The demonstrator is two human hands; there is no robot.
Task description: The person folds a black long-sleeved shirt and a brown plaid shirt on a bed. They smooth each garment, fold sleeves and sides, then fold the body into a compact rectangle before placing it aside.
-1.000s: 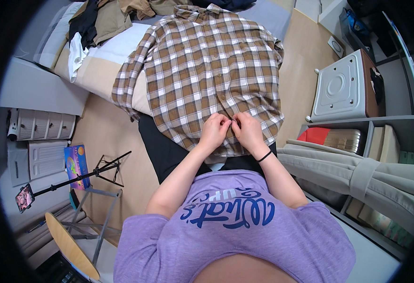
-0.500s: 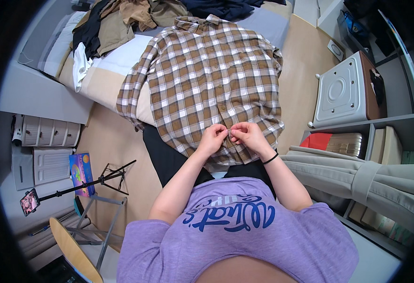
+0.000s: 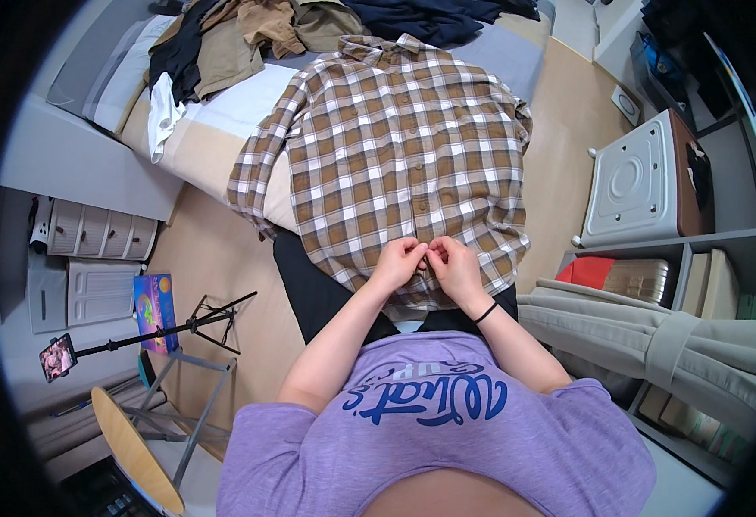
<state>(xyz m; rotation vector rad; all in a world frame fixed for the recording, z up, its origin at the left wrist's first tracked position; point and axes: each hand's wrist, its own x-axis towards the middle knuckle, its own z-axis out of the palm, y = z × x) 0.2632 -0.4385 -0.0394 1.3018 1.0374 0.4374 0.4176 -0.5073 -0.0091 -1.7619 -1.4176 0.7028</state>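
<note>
A brown and white plaid shirt (image 3: 369, 155) lies spread over the bed's edge and my lap, its collar at the far end and its hem toward me. Down its middle runs the buttoned front. At the lower part of that front, my left hand (image 3: 401, 262) pinches the placket from the left. Close against it, my right hand (image 3: 454, 265) pinches the same edge from the right, fingertips nearly touching the left ones. Any button between the fingers is hidden. A dark band circles my right wrist.
On the bed (image 3: 214, 121) lie heaped clothes (image 3: 231, 60) and a white cloth (image 3: 163, 116). To the left stand a tripod with a phone (image 3: 57, 357) and a folding stool (image 3: 137, 448). A white suitcase (image 3: 632, 181) and a shelf with a tied curtain (image 3: 671, 340) are at right.
The view has shifted a little, so the surroundings sit slightly farther right. Both hands stay at the shirt's lower front, with the fingers drawn closer together.
</note>
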